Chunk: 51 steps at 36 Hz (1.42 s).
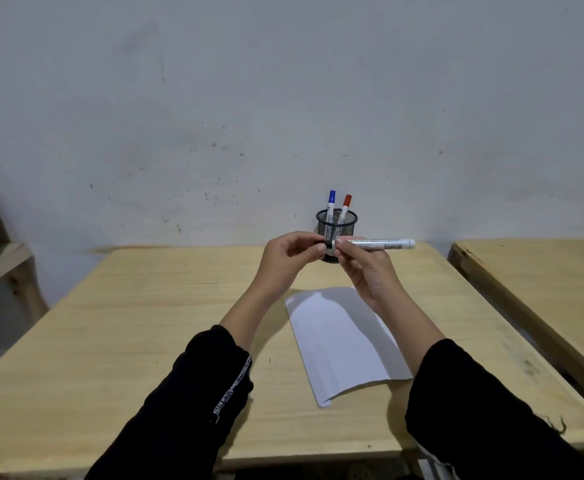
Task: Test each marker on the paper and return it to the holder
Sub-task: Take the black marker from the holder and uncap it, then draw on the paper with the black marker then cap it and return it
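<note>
Bare grey wall stands behind our wooden desk [145,323], and against it, just beyond our fingers, sits the black mesh holder [336,226] with a blue-capped marker [331,201] and a red-capped marker [346,204] standing in it. We hold a third marker [375,243] level in the air in front of the holder, its white barrel running out to the right of our fingers.

Our right hand [363,268] has its fingers [344,244] closed round the barrel near the cap end. Our left hand [292,252] pinches the black cap [325,243] between thumb and fingertips. Cap and barrel look joined or nearly so; we cannot tell whether the cap has begun to part from the barrel.

The paper [342,344] lies flat on the desk below and nearer to us than our fingers, under our right forearm, and we see no marks on its visible part. So we judge that we are at the uncapping of this marker, with none yet tested on the sheet as far as we can see.

Next we would pull the hands straight apart along the barrel's line, keep the cap in the left fingers, then bring the tip down to the paper. The pull needs a firm, steady grip so the tip does not jerk free and smear our fingers.
</note>
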Tool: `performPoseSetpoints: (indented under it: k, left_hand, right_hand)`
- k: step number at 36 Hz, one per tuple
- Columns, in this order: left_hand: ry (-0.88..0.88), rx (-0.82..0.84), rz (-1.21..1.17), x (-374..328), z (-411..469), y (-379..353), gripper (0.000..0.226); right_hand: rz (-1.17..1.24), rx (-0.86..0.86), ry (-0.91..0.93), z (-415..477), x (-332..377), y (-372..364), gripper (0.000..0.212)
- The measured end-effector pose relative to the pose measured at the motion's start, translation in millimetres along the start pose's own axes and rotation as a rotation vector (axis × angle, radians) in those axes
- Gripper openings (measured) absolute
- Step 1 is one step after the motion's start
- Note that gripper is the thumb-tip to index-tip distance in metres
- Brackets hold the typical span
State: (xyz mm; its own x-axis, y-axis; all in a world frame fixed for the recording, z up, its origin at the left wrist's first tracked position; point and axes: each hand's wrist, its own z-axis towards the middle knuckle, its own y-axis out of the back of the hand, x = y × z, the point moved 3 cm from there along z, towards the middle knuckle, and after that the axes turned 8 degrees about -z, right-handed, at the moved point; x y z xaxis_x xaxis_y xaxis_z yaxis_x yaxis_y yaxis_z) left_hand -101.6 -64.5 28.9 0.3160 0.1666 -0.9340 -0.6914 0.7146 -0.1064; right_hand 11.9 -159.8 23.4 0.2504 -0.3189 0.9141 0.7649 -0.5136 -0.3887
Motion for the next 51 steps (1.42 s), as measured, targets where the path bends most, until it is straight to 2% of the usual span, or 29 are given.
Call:
performPoseSetpoints:
  k: [8, 13, 17, 23, 29, 35, 38, 40, 42, 45, 48, 51]
  left_hand:
    - [-0.025, 0.003, 0.108, 4.5, 3.2, 7.7, 0.015]
    - [-0.026, -0.075, 0.073, 9.7, 3.0, 14.9, 0.011]
    - [0.020, -0.154, 0.078, 13.0, 2.7, 35.1, 0.010]
    - [0.189, -0.187, 0.528, 38.4, 0.5, 71.2, 0.003]
    - [0.314, -0.066, 0.779, 51.3, -0.5, 77.9, 0.005]
    - [0.357, 0.024, 0.873, 56.6, 2.1, 70.6, 0.007]
    - [0.366, 0.034, 0.866, 59.4, 0.6, 69.5, 0.017]
    - [0.349, 0.018, 0.871, 58.6, -2.8, 67.6, 0.031]
    - [0.260, -0.076, 0.877, 49.8, -9.3, 64.7, 0.042]
    - [0.056, -0.179, 0.910, 29.4, -27.9, 55.4, 0.042]
    - [-0.059, -0.106, 0.991, 23.0, -52.4, 42.7, 0.039]
    - [-0.034, -0.013, 1.011, 27.1, -71.3, 33.9, 0.045]
  right_hand:
    - [-0.009, 0.025, 0.001, 1.5, -3.7, -2.3, 0.009]
    - [-0.070, 0.078, 0.043, 4.3, -2.3, -3.7, 0.013]
    - [-0.025, 0.023, 0.059, 9.6, 2.9, 5.0, 0.013]
    - [-0.042, -0.068, 0.026, 16.8, -0.4, 25.4, 0.010]
    - [-0.173, -0.068, -0.011, 22.5, -10.2, 25.9, 0.008]
    - [-0.291, -0.024, -0.018, 24.2, -19.8, 19.9, 0.008]
    - [-0.310, -0.009, -0.020, 24.5, -21.7, 16.7, 0.009]
    - [-0.316, -0.001, -0.021, 25.2, -22.1, 15.3, 0.009]
    - [-0.318, 0.003, -0.027, 26.3, -21.9, 14.2, 0.007]
    - [-0.318, 0.009, -0.026, 27.9, -21.9, 12.5, 0.006]
    - [-0.315, 0.013, -0.026, 27.9, -24.5, 10.2, 0.005]
    - [-0.318, 0.030, -0.022, 27.1, -29.0, 6.2, 0.003]
